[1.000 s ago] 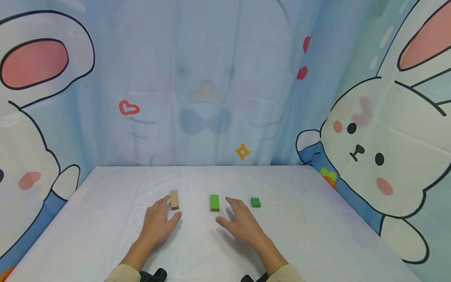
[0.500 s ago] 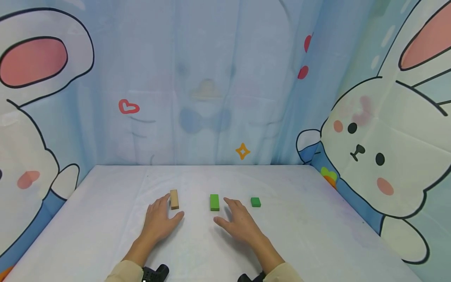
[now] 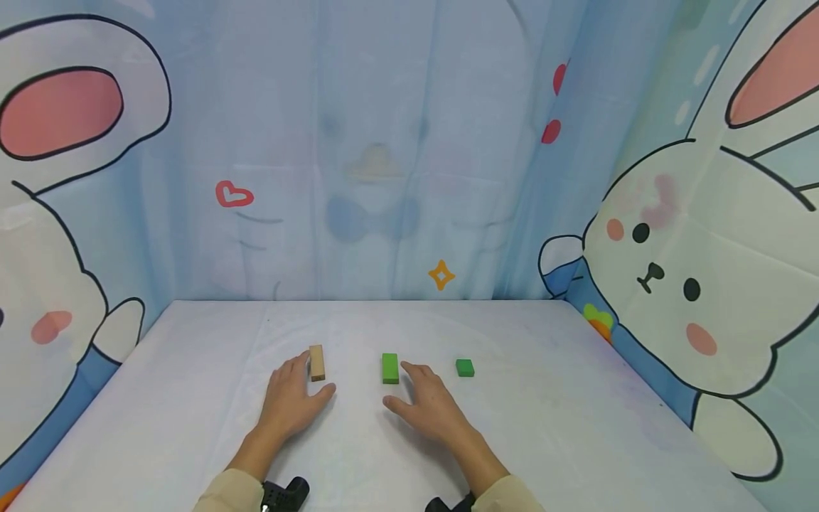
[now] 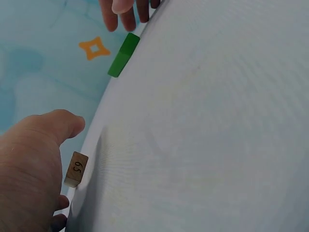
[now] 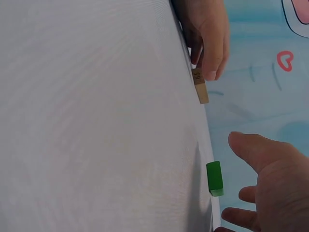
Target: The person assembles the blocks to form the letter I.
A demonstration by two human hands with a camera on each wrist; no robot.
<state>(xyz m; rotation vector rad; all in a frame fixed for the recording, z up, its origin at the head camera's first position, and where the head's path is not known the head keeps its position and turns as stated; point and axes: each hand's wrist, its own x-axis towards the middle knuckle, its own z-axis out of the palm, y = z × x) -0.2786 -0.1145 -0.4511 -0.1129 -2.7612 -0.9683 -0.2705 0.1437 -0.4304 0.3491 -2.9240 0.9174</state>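
In the head view my left hand has its thumb spread, its fingertips beside a wooden block; whether they touch it I cannot tell. The left wrist view shows "65" on the end of that wooden block. A long green block lies at the middle, and my right hand is just right of it, thumb and fingers apart, holding nothing. In the right wrist view the green block is near the right thumb. To the right of this hand lies a small green block.
A white cloth covers the table. Behind it hangs a blue curtain printed with rabbits, a heart and a star. Black wrist devices sit at both cuffs, near the table's front.
My right hand has moved left, closer to the long green block. My left hand has shifted slightly right and up. The blocks have stayed in place.
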